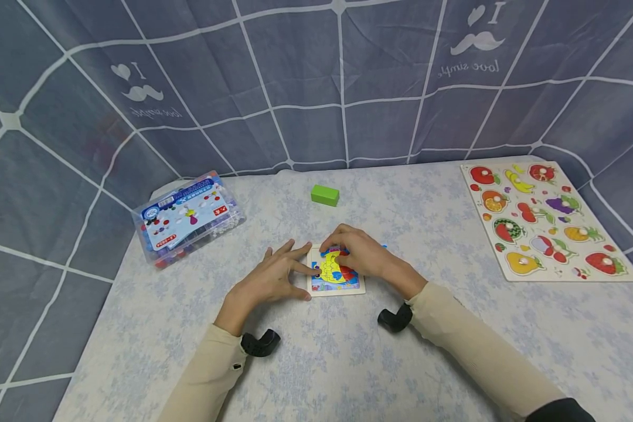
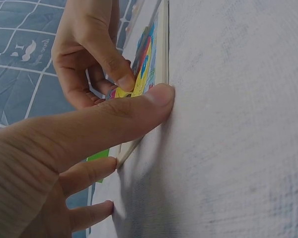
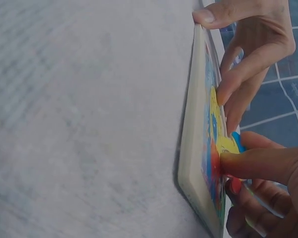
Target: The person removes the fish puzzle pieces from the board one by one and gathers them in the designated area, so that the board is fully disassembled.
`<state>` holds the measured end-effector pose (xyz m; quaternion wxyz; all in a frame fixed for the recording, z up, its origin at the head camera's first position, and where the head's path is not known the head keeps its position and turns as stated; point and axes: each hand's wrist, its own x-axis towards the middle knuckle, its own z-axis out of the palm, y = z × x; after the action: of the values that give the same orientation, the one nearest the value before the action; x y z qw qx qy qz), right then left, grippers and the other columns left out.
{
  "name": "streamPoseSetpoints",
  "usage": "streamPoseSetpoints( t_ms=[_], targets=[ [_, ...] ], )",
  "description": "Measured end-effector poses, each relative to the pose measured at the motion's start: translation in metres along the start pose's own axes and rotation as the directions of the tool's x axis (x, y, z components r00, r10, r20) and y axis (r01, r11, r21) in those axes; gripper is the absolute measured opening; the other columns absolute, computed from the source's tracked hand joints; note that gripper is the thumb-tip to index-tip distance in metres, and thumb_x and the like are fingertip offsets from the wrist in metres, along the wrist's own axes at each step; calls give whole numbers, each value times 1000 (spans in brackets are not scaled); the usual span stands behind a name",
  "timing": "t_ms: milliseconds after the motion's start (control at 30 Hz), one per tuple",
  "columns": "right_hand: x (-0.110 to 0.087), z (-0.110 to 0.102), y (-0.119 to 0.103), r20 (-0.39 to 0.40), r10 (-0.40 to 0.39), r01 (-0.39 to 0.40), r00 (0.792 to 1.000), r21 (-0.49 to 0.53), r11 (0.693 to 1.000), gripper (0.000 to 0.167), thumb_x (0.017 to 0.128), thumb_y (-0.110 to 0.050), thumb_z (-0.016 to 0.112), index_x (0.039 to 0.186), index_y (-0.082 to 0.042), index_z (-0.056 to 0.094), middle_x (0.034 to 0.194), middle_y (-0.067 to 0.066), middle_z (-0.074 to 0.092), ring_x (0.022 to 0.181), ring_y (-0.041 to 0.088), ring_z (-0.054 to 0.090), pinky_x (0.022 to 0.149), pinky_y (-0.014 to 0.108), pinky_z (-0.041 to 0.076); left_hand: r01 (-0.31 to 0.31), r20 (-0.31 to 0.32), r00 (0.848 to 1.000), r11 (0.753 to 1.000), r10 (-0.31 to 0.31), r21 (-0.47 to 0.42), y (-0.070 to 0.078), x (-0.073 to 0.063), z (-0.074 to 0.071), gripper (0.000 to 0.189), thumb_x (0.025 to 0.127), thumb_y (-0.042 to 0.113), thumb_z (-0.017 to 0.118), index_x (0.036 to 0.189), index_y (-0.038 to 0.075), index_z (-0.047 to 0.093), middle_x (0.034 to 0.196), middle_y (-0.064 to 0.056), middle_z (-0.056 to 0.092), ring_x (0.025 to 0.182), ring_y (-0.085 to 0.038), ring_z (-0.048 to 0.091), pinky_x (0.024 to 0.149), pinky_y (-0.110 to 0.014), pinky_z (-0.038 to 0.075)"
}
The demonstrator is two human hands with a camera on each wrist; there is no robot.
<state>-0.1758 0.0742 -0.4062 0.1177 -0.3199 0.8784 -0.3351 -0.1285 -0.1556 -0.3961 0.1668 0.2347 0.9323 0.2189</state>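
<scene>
A small square jigsaw puzzle in a pale wooden frame lies on the table, with a yellow, red and blue picture in it. My left hand spreads its fingers along the puzzle's left side. Its thumb rests against the frame's near corner, and one finger reaches over onto the picture. From above, my right hand covers the puzzle's upper right part. Between its thumb and fingers it pinches a yellow puzzle piece, close over the picture; the piece is partly hidden by the fingers.
Behind the puzzle stands a green block. A clear plastic box with a printed label lies at the back left. At the right is a fruit puzzle board. A grey checked curtain hangs along the table's back edge.
</scene>
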Motion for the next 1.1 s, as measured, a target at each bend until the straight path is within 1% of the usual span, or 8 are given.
streamPoseSetpoints(
  t_ms=[167,333,400,533,633,767,900,1100],
  targets=[
    [-2,0,0,-7,-26,26,1000,0,1000,32,89,3,67,116,-13,73,112,2,59,102,18,56,90,35,48,4,2,1000,1000,-4,3,1,0,0,53,74,33,87,123,26,71,158,-2,31,149,-37,10,109,-73,4],
    [-6,-1,2,-21,-56,56,998,19,998,34,91,4,63,116,-15,73,106,1,64,88,17,56,80,32,48,3,0,1000,1000,-3,-3,1,0,-1,53,74,33,87,123,25,71,158,-3,31,149,-37,10,109,-73,4],
    [-7,0,4,-17,-72,73,997,15,997,35,91,4,62,118,-17,72,106,0,66,85,17,56,79,32,48,3,0,1000,1000,-3,-5,1,0,-1,53,74,33,87,123,25,71,158,-3,31,149,-37,10,109,-73,4],
    [-8,-1,5,-6,-87,87,996,-14,996,42,92,2,62,127,-20,68,111,-2,67,90,14,58,83,33,49,3,-1,1000,1000,-3,-5,1,0,-1,53,74,33,87,124,26,71,159,-3,31,149,-37,10,109,-72,3],
    [-8,-1,4,2,-69,69,998,-16,998,42,93,-2,64,131,-19,64,109,-1,67,91,13,59,83,33,49,0,-3,1000,1000,0,-5,1,0,-1,53,74,33,87,124,26,71,158,-3,31,149,-37,10,109,-72,4],
    [-8,-2,4,10,-39,39,999,0,999,32,94,-7,66,124,-16,67,101,-2,68,88,11,60,81,32,51,-2,-7,1000,1000,2,-2,0,0,0,52,74,33,87,123,25,71,158,-4,31,149,-38,11,109,-73,4],
    [-8,-2,6,-9,-21,22,1000,40,999,22,94,-9,67,115,-14,71,99,-3,70,89,10,63,83,32,51,-3,-8,1000,1000,3,-1,0,1,0,52,74,32,87,123,25,71,158,-4,32,148,-38,12,108,-73,4],
    [-8,-1,6,-54,2,3,999,102,995,20,93,-9,68,112,-12,74,98,-3,72,85,10,62,80,30,52,-3,-7,1000,1000,3,-1,0,0,2,52,74,32,87,123,25,71,158,-4,32,148,-38,11,109,-73,4]
  ],
)
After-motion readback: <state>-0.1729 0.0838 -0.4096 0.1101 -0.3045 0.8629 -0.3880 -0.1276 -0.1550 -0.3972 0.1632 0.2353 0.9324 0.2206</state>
